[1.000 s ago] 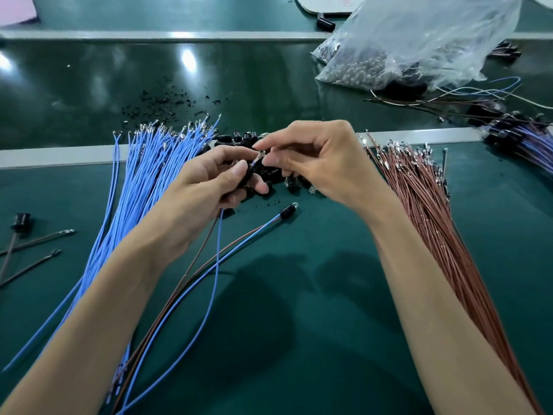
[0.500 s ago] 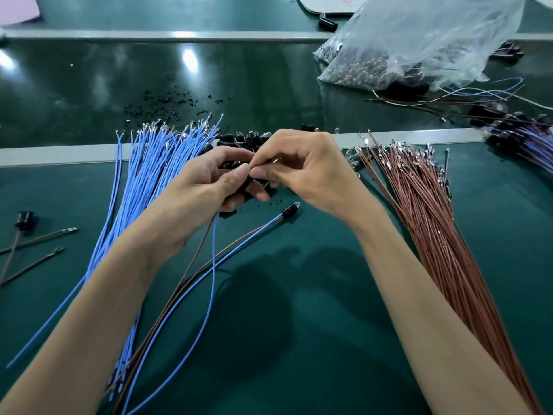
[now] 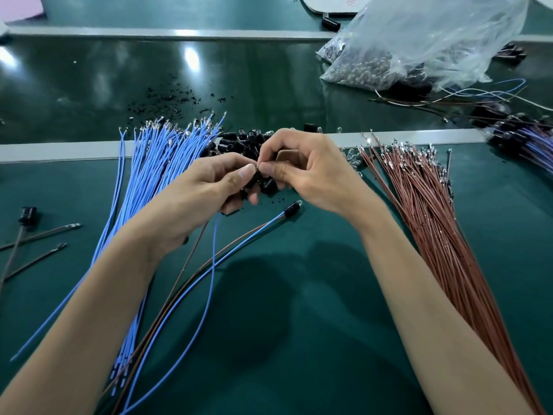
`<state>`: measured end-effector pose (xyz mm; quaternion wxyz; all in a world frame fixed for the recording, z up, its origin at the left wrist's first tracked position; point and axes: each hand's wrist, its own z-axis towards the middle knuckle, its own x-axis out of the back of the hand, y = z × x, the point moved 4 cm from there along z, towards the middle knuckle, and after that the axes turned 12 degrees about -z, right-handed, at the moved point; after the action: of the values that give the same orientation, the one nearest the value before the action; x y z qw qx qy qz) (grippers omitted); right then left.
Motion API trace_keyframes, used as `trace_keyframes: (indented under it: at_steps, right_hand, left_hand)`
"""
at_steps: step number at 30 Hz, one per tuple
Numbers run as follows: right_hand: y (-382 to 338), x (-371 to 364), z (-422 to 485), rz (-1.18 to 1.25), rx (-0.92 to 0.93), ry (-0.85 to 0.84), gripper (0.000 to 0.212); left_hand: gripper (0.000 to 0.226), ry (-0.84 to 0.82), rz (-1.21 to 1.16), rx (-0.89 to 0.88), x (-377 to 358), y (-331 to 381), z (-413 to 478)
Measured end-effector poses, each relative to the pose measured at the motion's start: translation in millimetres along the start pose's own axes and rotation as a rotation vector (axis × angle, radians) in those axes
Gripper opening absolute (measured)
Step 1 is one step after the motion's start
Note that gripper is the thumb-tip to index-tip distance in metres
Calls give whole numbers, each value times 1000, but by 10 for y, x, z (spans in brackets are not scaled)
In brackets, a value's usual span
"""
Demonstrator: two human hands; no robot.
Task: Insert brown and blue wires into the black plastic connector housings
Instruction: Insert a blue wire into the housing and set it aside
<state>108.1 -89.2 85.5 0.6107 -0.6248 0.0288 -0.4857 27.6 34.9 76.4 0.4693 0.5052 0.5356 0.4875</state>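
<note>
My left hand [image 3: 206, 187] grips a black connector housing [image 3: 254, 178] between thumb and fingers; a blue wire [image 3: 211, 283] and a brown wire [image 3: 191, 256] trail down from it. My right hand [image 3: 305, 172] pinches at the housing's top end, its fingertips against my left thumb. What it pinches is hidden. Behind both hands lies a pile of black housings [image 3: 239, 142]. A fan of blue wires [image 3: 149, 166] lies to the left, a fan of brown wires [image 3: 428, 205] to the right. A finished blue-and-brown pair with a black housing [image 3: 291, 208] lies just below my hands.
A clear plastic bag of small parts [image 3: 419, 46] sits at the back right, with loose wires [image 3: 478, 94] beside it and a bundle of finished assemblies [image 3: 526, 139] at the right edge. Dark wires and a black housing [image 3: 27, 215] lie at far left. Black crumbs [image 3: 167, 97] dot the green mat.
My hands have closed together. The right hand moved left and down until its fingertips met my left thumb at the housing.
</note>
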Motion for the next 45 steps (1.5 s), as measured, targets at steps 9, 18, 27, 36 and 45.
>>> trace_keyframes:
  at_steps: [9, 18, 27, 36, 45]
  right_hand:
    - [23, 93, 4, -11, 0, 51, 15]
    - [31, 99, 16, 18, 59, 74, 24]
    - [8, 127, -10, 148, 105, 103, 20]
    - [128, 202, -15, 164, -29, 38, 13]
    - [88, 149, 2, 137, -48, 19, 11]
  left_hand:
    - [27, -32, -55, 68, 30, -54, 15]
    - [24, -205, -170, 119, 120, -105, 1]
    - [24, 0, -227, -9, -108, -71, 32]
    - [23, 169, 84, -165, -82, 21, -16]
    - [16, 234, 186, -250, -97, 74, -41]
